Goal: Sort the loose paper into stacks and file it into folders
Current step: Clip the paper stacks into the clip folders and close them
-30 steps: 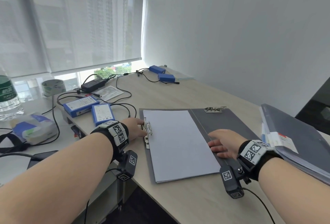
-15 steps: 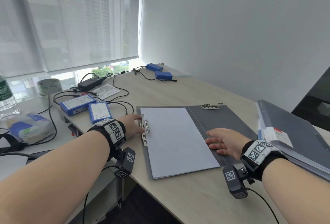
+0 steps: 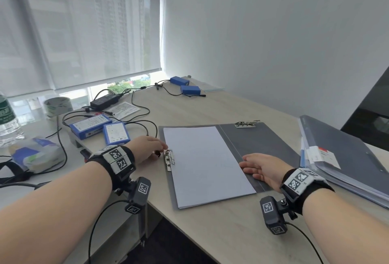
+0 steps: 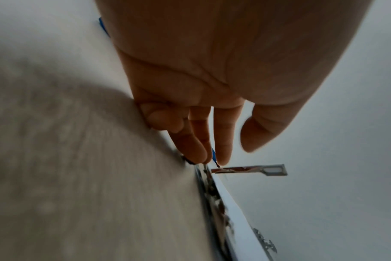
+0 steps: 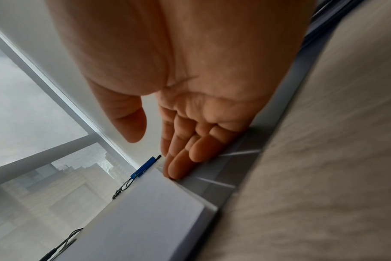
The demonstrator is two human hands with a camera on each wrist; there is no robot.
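Both hands unmoved, left hand [image 3: 147, 148] grip loose at folder clip [image 3: 169, 158], right hand [image 3: 263, 167] flat beside paper stack [image 3: 206, 165]

A plain white wall [image 3: 273, 42] is seen on the right, meeting a large window [image 3: 80, 28] on the left. The window is covered by a translucent roller blind [image 3: 69, 38], through which daylight and tower blocks are seen. A light wood-grain counter [image 3: 221, 108] is set in the corner.

No legible text — labels on blue packs [image 3: 90, 125] too small.
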